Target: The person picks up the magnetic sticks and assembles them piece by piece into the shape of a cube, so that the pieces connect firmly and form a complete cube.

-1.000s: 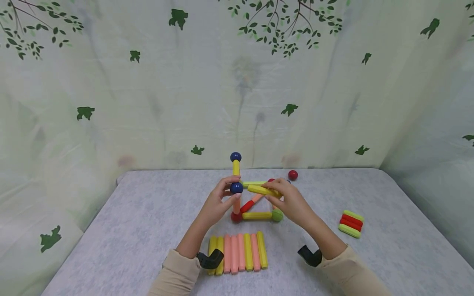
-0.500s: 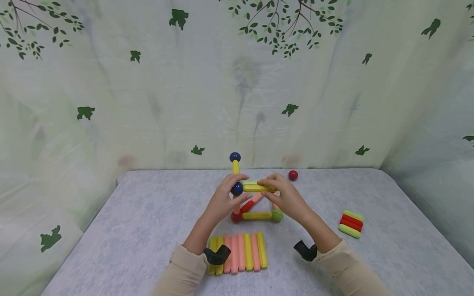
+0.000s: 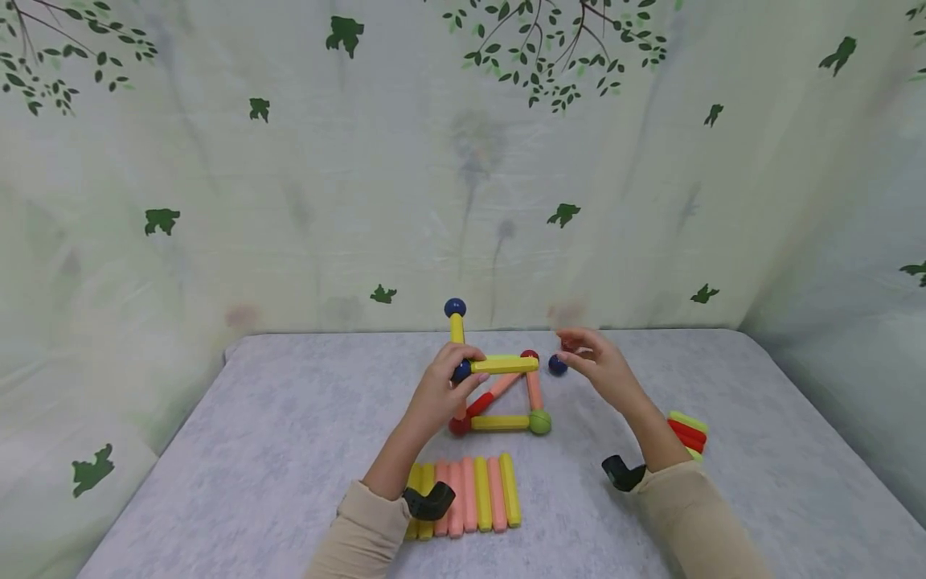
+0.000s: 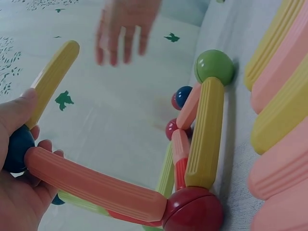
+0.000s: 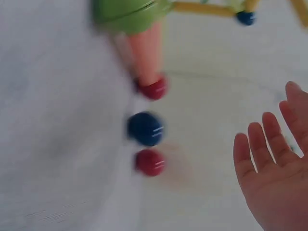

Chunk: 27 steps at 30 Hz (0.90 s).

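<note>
**Left hand on the frame, right hand free above the loose balls**

My left hand [image 3: 437, 392] curls round the blue ball [image 3: 460, 371] at the near-left top joint of the frame [image 3: 499, 398], thumb and fingers pinching it. A yellow rod [image 3: 504, 364] sticks out from that ball to the right, level, and a pink rod [image 4: 94, 184] runs from the ball down to the red ball [image 3: 459, 425] on the desk. From that red ball another yellow rod [image 3: 501, 421] lies flat along the desk to the green ball [image 3: 539, 421].

My right hand [image 3: 596, 366] is lifted off the frame, fingers loosely spread and holding nothing. It hovers near the back edge of the desk, just right of the frame, over a loose blue ball [image 3: 557, 364]; the wrist view shows a loose red ball [image 5: 149, 162] just beside it.

A row of pink and yellow rods [image 3: 470, 494] lies side by side toward the front edge, near my left sleeve. A small stack of red and green rods [image 3: 687, 434] sits toward the right edge, partly behind my right forearm.
</note>
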Each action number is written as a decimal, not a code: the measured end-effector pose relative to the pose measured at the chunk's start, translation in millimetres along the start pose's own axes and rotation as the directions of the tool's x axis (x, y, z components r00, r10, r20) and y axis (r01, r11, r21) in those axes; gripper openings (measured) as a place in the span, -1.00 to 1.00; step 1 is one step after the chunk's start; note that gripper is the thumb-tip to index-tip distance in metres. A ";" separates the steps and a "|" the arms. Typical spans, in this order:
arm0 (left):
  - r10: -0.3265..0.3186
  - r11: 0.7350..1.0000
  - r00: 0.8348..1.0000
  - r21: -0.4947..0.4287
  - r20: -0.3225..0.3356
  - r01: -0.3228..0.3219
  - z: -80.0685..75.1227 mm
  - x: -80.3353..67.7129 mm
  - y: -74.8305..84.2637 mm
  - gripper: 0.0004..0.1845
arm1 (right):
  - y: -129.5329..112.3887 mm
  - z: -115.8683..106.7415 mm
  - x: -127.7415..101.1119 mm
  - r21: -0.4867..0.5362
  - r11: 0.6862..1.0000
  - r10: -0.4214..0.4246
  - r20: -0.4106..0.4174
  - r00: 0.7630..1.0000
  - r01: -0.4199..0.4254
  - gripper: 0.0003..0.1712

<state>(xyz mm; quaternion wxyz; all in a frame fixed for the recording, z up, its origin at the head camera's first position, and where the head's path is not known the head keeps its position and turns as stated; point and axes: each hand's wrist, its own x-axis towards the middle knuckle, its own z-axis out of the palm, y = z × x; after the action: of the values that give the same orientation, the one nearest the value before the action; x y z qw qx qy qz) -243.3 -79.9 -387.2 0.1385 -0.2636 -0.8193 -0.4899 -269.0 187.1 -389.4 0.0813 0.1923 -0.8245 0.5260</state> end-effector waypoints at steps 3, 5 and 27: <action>0.007 1.000 1.000 -0.018 -0.007 -0.007 0.5 -0.7 -0.7 -0.77 | 26.8 1.0 6.4 -0.079 0.995 0.057 0.029 0.998 -0.055 -0.53; 0.011 0.999 1.000 -0.031 -0.007 -0.012 0.8 -1.2 -1.1 -0.77 | 41.4 2.9 9.3 -0.147 0.983 0.117 0.062 0.991 -0.107 -0.50; 0.057 0.997 0.998 -0.056 -0.010 -0.057 0.3 -2.2 0.4 -0.76 | 13.4 3.0 0.3 -0.045 0.985 0.170 0.022 0.985 -0.169 -0.45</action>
<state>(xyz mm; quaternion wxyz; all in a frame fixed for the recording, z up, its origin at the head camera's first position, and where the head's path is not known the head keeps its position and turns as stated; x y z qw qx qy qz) -241.3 -80.1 -388.2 0.1482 -0.2887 -0.7969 -0.5096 -274.5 189.3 -401.8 0.0297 0.1266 -0.8499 0.5106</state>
